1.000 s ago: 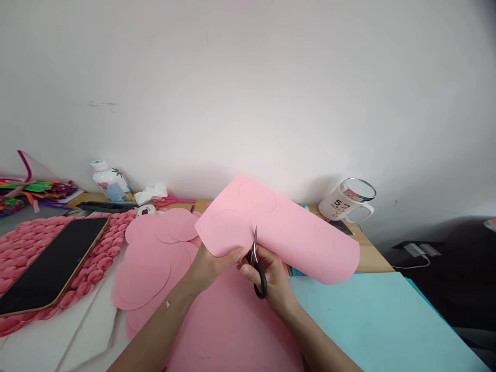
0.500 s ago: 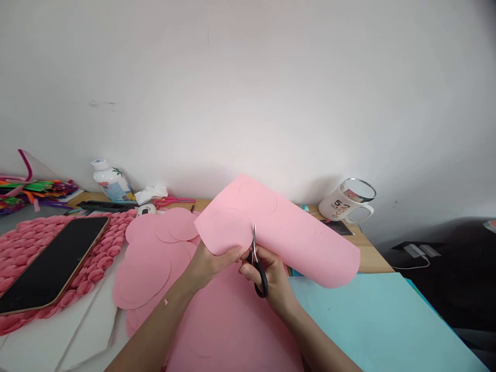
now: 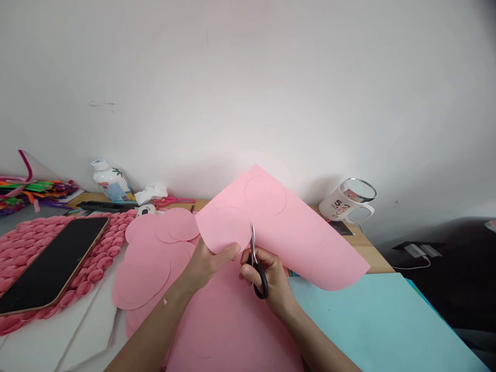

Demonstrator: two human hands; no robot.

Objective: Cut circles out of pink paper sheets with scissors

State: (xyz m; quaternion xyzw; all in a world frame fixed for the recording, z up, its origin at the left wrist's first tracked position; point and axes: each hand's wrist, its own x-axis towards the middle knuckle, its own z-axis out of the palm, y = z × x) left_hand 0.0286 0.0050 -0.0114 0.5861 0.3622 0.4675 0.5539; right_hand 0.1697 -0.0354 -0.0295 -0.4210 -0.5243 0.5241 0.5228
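A pink paper sheet (image 3: 287, 232) with drawn circle outlines is held up in front of me, its right part curling down. My left hand (image 3: 209, 261) pinches the sheet's lower left edge, thumb on top, its other fingers hidden behind the paper. Black-handled scissors (image 3: 260, 276) are in my right hand (image 3: 269, 274), blades pointing up at the edge of the left drawn circle. Beneath both hands lies another pink sheet (image 3: 232, 330). Several cut pink paper circles (image 3: 143, 274) overlap in a pile left of my hands.
A black phone (image 3: 58, 258) rests on a pink woven mat (image 3: 23, 243) at left. Along the wall are a white bottle (image 3: 111, 181), crumpled tissue (image 3: 151, 193), pink scissors (image 3: 174, 200) and a white mug (image 3: 344, 201). Light blue paper (image 3: 372, 315) covers the right front.
The pink sheet has turned and risen slightly, its top corner moving up and right and its right corner spreading outward. The scissors have barely shifted; both hands stay near the same spot.
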